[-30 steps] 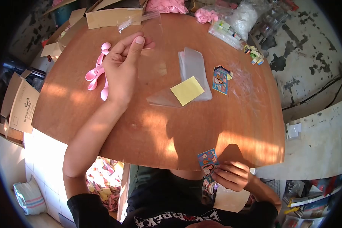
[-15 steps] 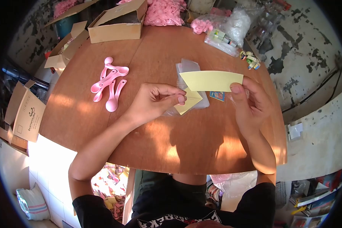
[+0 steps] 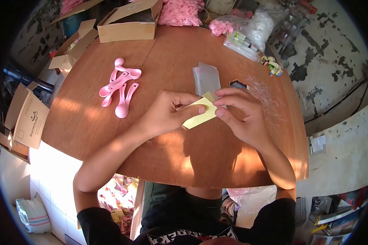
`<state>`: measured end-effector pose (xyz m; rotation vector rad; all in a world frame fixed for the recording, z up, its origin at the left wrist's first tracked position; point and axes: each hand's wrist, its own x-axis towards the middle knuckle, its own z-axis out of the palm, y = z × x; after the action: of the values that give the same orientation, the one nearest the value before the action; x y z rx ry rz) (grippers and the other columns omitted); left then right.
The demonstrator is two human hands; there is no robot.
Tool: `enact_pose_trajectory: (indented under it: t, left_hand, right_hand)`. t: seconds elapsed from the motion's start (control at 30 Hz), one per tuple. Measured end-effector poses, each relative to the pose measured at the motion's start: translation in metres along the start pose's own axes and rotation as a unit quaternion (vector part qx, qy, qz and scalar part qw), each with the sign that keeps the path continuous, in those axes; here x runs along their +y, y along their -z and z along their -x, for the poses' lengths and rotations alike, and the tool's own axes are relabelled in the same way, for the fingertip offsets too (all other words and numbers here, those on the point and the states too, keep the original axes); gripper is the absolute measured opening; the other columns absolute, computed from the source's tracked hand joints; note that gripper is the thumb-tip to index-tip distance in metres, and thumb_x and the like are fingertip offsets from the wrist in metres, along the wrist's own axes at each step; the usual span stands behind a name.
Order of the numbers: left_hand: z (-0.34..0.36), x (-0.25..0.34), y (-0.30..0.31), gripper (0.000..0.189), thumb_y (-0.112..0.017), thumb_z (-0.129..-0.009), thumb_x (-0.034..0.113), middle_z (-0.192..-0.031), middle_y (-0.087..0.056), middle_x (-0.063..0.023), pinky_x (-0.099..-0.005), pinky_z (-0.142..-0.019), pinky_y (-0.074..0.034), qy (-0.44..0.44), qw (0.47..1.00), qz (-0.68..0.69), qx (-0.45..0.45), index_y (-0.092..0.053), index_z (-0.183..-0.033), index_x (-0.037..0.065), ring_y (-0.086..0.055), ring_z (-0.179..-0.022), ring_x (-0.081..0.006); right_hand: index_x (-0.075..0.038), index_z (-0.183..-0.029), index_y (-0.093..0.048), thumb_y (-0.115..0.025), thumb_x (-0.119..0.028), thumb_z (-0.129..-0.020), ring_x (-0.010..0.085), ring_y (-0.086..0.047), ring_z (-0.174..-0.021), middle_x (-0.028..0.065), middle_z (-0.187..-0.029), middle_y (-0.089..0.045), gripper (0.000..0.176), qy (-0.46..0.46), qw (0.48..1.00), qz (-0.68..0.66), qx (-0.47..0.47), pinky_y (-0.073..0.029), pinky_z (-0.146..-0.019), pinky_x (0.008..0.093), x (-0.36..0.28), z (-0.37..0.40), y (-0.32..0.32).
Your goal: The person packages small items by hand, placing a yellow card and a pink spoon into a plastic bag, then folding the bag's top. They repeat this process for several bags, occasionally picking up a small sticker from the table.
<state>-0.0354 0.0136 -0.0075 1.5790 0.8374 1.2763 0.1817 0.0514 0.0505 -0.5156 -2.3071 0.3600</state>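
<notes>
The left hand (image 3: 167, 112) pinches a yellow card (image 3: 198, 119), thumb on top, while the fingers of the right hand (image 3: 243, 116) are at its far end; whether they grip it is unclear. Clear plastic sleeves (image 3: 206, 77) lie on the worktop (image 3: 167, 61) just beyond both hands. Pink spoons (image 3: 117, 84) lie beyond the left hand, to its left, with a cardboard box (image 3: 129, 32) farther out.

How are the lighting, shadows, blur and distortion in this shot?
Head view: wide-angle distortion bows the table edge, corners go black; head view: the floor at picture left is nearly blown out; head view: sunlit patches and a dark shadow break up the table's near side; head view: the yellow paper shows no obvious blur.
</notes>
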Motion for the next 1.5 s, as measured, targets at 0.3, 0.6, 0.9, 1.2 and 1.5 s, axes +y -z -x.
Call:
enact_pose_trajectory:
  t: [0.3,0.6,0.9,1.2,1.5]
  left_hand:
    - [-0.003,0.009,0.004,0.028,-0.064,-0.093,0.013,-0.095,-0.071,-0.0088,-0.0241,-0.07,-0.053,-0.011,0.999,0.032,0.013,-0.065,-0.116,-0.002,-0.064,-0.082,-0.007]
    - [-0.007,0.008,0.003,0.029,-0.066,-0.089,0.01,-0.107,-0.07,-0.0131,-0.0294,-0.082,-0.053,-0.105,0.994,-0.037,0.007,-0.064,-0.116,-0.002,-0.065,-0.095,-0.0131]
    - [-0.003,0.021,0.003,0.034,-0.059,-0.091,-0.001,-0.121,-0.062,-0.0151,-0.0315,-0.096,-0.049,-0.043,0.998,-0.048,0.004,-0.057,-0.125,-0.005,-0.059,-0.111,-0.019]
    - [-0.008,0.006,0.007,0.05,-0.071,-0.085,0.006,-0.105,-0.068,-0.0077,-0.0273,-0.082,-0.052,-0.038,0.993,-0.063,0.089,-0.051,-0.129,0.0,-0.062,-0.094,-0.0113]
    - [-0.002,-0.012,-0.001,0.052,-0.074,-0.082,0.006,-0.109,-0.062,-0.0036,-0.027,-0.087,-0.047,0.045,0.946,0.195,-0.256,-0.053,-0.13,0.003,-0.057,-0.1,-0.011]
  right_hand:
    - [-0.003,-0.101,-0.07,-0.071,-0.016,-0.083,0.0314,-0.063,-0.104,0.0188,-0.111,-0.065,0.022,-0.063,0.991,-0.08,-0.086,-0.049,-0.088,0.0354,-0.007,-0.016,0.002]
    - [-0.001,-0.102,-0.067,-0.069,-0.014,-0.085,0.0286,-0.064,-0.086,0.0138,-0.094,-0.067,0.023,-0.026,0.982,-0.096,-0.161,-0.049,-0.076,0.0374,-0.012,-0.032,0.006]
    - [0.0,-0.1,-0.065,-0.065,-0.018,-0.087,0.031,-0.065,-0.079,0.0189,-0.087,-0.066,0.023,-0.117,0.94,-0.076,-0.31,-0.049,-0.068,0.039,-0.008,-0.044,0.002]
    - [-0.001,-0.112,-0.066,-0.057,-0.013,-0.094,0.0096,-0.061,-0.071,0.0032,-0.079,-0.066,0.023,-0.133,0.952,-0.255,-0.106,-0.049,-0.068,0.024,0.028,-0.075,0.002]
    - [-0.007,-0.114,-0.067,-0.06,-0.017,-0.091,0.0208,-0.065,-0.09,0.0129,-0.103,-0.068,0.026,-0.055,0.977,-0.156,-0.135,-0.051,-0.081,0.0335,0.101,-0.114,-0.128]
